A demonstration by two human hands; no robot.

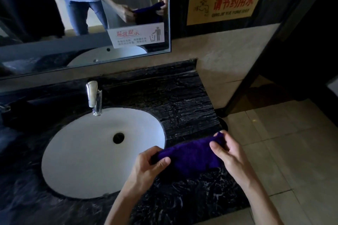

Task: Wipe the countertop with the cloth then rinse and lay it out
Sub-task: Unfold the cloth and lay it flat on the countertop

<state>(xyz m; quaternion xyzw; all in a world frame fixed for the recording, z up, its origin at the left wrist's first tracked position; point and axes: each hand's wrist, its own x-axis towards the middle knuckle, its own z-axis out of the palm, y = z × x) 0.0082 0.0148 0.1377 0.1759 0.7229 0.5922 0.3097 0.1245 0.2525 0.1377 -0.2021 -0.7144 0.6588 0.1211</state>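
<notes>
A dark purple cloth (190,157) is stretched between both my hands, held just above the black marble countertop (182,100) to the right of the white oval sink (87,151). My left hand (150,166) pinches the cloth's left end near the sink's rim. Over by the counter's right edge, my right hand (226,151) grips the cloth's right end, a little higher. The cloth's lower edge hangs down toward the counter; I cannot tell whether it touches.
A chrome faucet (94,97) stands behind the sink. A mirror (82,14) with a white notice sticker hangs on the wall above. A yellow sign (225,5) is on the wall at right. Beige floor tiles (283,142) lie beyond the counter's right edge.
</notes>
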